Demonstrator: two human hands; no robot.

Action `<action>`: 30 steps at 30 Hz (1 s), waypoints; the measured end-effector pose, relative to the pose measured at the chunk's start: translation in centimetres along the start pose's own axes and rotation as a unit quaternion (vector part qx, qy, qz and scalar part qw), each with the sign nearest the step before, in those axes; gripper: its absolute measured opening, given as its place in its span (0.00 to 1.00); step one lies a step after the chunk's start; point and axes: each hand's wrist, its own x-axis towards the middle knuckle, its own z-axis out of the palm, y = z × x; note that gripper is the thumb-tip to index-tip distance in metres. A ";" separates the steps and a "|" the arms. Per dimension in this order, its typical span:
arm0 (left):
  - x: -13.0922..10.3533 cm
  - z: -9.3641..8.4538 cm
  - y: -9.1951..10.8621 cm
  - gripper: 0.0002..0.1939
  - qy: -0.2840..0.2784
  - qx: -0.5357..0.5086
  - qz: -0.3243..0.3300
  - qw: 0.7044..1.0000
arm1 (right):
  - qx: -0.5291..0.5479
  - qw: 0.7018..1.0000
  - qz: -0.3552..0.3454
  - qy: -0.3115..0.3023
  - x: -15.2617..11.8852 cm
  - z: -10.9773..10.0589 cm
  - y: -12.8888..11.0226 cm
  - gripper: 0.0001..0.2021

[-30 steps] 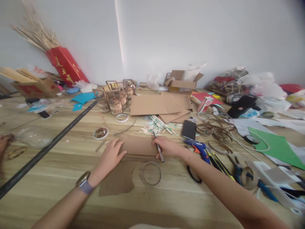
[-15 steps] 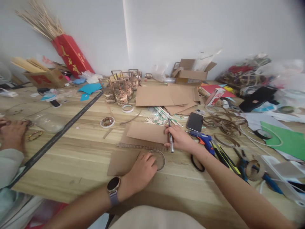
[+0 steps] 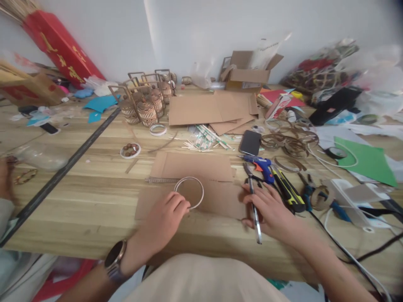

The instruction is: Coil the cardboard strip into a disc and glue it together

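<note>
My left hand (image 3: 168, 214) pinches the lower left rim of a thin white ring (image 3: 202, 193), which is held over the cardboard. In my right hand (image 3: 267, 207) is a slim silver and dark pen-like tool (image 3: 255, 216), at the right end of the near cardboard piece (image 3: 220, 199). Behind that piece lies another flat cardboard piece (image 3: 195, 165), with a narrow notched strip (image 3: 162, 180) along its left front edge. A blue glue gun (image 3: 262, 167) rests just beyond my right hand.
Small woven baskets (image 3: 147, 112) and stacked cardboard (image 3: 201, 110) stand or lie farther back. Yellow-black cutters (image 3: 288, 191), pliers (image 3: 307, 188) and a black phone (image 3: 250, 142) are on the right. Another person's hand (image 3: 4, 178) shows at the far left.
My left hand has taken hold of the ring and lifted it off the table. My right hand has moved right and nearer with the tool, leaving the rear cardboard. The view has shifted.
</note>
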 end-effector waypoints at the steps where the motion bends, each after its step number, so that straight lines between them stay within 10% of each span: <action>1: -0.1 0.5 -0.1 0.09 -0.021 -0.003 0.000 1.000 | 0.005 1.000 -0.008 -0.006 -0.4 0.4 -0.4 0.15; 11: -2.8 3.1 -0.1 0.08 -0.084 -0.037 -0.028 0.995 | 0.054 0.997 -0.019 -0.046 -1.4 2.0 -1.3 0.15; 19: -3.6 3.1 -0.7 0.50 -0.145 -0.128 -0.124 0.973 | 0.076 0.995 -0.032 -0.063 -2.1 2.0 -0.5 0.14; 30: -5.8 1.2 -4.0 0.49 -0.132 -0.007 -0.202 0.970 | 0.068 0.996 -0.042 -0.035 -4.2 2.0 0.6 0.12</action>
